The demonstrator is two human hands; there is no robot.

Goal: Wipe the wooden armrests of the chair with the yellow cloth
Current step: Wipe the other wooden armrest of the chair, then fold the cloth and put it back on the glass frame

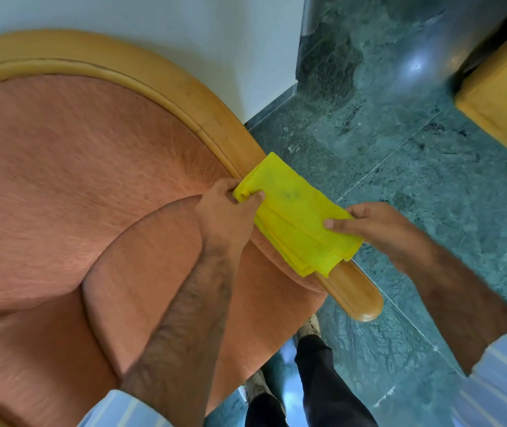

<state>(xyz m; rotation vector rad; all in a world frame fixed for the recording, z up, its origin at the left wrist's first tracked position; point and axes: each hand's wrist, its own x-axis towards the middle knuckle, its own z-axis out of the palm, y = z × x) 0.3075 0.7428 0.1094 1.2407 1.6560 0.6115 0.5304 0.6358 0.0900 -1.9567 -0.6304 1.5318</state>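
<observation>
A folded yellow cloth (295,211) lies draped across the chair's right wooden armrest (354,295), covering its middle; the rounded front end sticks out below the cloth. My left hand (227,211) pinches the cloth's inner edge from the seat side. My right hand (378,223) holds the outer edge, thumb on top. The armrest's wood continues as a curved frame (184,97) around the orange upholstered backrest (76,164).
Green marble floor (400,149) lies to the right of the chair. A second yellow-wood piece of furniture (505,97) stands at the upper right. A white wall (184,32) is behind the chair. My legs and shoes (310,380) are beside the seat.
</observation>
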